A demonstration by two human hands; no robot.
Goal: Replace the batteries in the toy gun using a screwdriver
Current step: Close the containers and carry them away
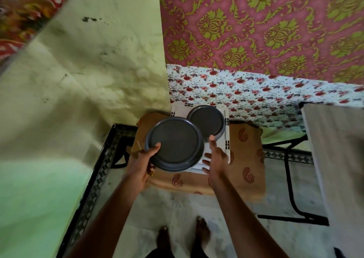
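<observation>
Left hand lifting a plate off a crate, right hand loose beside it.

The left hand (pixel 146 155) pinches a grey plate (pixel 175 143) at its near-left rim, thumb on top and fingers underneath, holding it over the near-left corner of a white crate (pixel 227 145). A thin yellow tool, seemingly the screwdriver (pixel 139 144), pokes out from that same hand below the plate. The right hand (pixel 215 157) is spread with straight fingers, gripping nothing, just beside the plate's right rim, over the crate's near edge. A second plate (pixel 205 121) lies towards the crate's far edge. The crate sits on a cloth-covered stand (pixel 246 159). I cannot make out the toy gun.
</observation>
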